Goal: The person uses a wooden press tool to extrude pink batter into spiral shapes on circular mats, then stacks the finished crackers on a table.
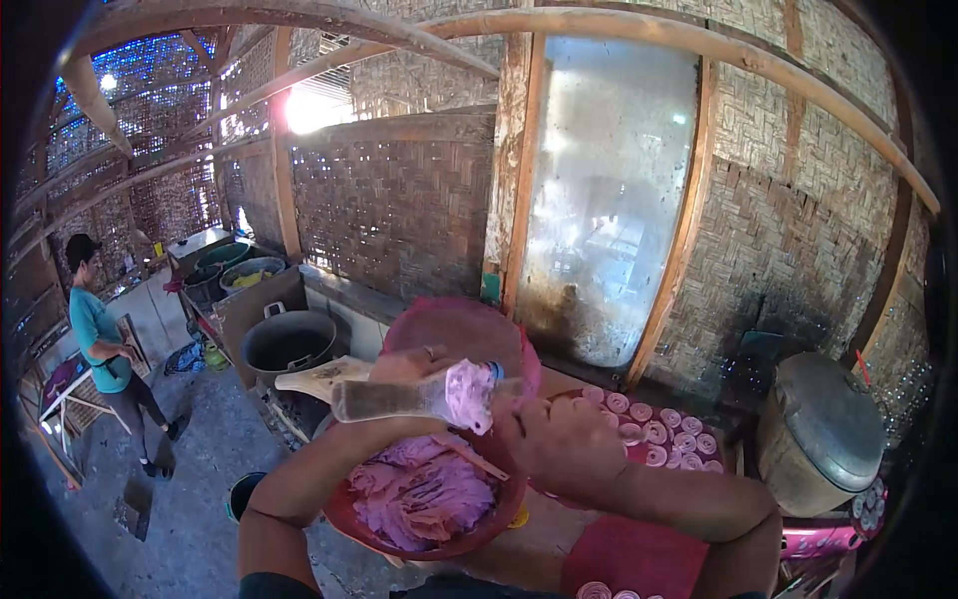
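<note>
My left hand (408,362) is wrapped around a clear plastic bottle (378,400), held sideways. Pink dough (468,393) fills the bottle's end near a blue ring (495,370). A pale wooden piece (322,379) juts out to the left behind the bottle. Close to the blue ring is my right hand (565,442), its fingers curled and blurred; I cannot tell whether they grip anything. Below both hands, a red bowl (507,517) contains a heap of pinkish-purple dough (419,490), with a flat stick (471,454) lying across its edge.
Several pink dough coils (685,442) rest on a tray at right, others (595,590) by a pink sheet (636,554). A lidded metal pot (819,430) stands far right. Behind the bowl is a round pink cover (456,329). A dark pot (288,341) and another person (105,337) are at left.
</note>
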The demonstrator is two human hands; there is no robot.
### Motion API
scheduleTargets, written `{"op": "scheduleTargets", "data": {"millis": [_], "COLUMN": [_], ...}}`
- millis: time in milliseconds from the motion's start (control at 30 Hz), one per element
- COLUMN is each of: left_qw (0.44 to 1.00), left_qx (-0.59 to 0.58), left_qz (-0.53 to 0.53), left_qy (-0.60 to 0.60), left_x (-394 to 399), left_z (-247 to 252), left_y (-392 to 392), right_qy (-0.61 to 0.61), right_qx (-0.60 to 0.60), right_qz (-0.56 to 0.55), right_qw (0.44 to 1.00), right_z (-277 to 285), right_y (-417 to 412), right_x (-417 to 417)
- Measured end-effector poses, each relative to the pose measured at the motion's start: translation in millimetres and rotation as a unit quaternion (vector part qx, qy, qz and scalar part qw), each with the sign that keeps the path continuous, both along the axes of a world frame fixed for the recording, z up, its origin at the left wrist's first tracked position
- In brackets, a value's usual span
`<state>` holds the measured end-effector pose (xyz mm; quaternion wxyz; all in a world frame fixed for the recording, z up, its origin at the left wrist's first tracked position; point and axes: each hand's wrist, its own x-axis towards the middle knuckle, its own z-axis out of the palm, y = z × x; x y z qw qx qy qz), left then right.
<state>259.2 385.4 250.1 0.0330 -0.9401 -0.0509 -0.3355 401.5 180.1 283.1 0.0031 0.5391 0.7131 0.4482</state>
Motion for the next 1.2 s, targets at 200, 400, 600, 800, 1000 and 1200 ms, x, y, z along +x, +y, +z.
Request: {"op": "scheduleTargets", "data": {"millis": [200,400,600,800,1000,1200], "left_qw": [0.996,0.989,0.995,0.988,0.949,0.985], "left_qx": [-0.065,-0.139,-0.021,-0.081,-0.228,0.018], "left_qz": [0.051,0.008,0.048,0.134,0.061,0.152], "left_qy": [0.044,-0.049,-0.088,-0.006,-0.208,-0.083], "left_x": [0,-26,-4,-8,-19,-17], "left_z": [-45,-16,-16,-44,-71,-9], "left_y": [22,11,-16,13,53,-17], "right_qy": [0.073,-0.01,-0.006,0.046,0.112,0.042], "right_qx": [-0.077,0.017,-0.048,-0.055,0.057,-0.035], "right_qz": [0.025,-0.037,-0.03,-0.023,-0.023,-0.04], "right_qw": [0.994,0.999,0.998,0.997,0.992,0.998], "right_z": [-23,28,21,-8,14,20], "right_y": [-30,-46,-22,-32,-44,-39], "right_x": [22,11,0,-3,21,-7]}}
